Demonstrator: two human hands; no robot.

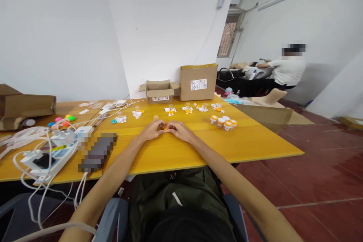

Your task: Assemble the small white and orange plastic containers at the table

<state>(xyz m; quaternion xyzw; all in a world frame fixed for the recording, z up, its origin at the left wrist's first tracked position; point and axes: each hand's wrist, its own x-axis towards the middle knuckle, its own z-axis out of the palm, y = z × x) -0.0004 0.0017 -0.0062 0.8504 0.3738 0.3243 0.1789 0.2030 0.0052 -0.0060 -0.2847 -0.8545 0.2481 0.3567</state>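
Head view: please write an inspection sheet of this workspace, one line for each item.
Surface: yellow table, bare at the near right.
Job's things: small orange part pinched between both hands; groups of white and orange parts behind; four capped jars at right.
Clutter: two open boxes, a flat box at far left, coloured caps.
Hands: left hand and right hand meet, fingers closed on the part.
Cables: white cables and a power strip at left, some hanging over the edge.
Surroundings: white walls, red tiled floor, another person seated at far right.
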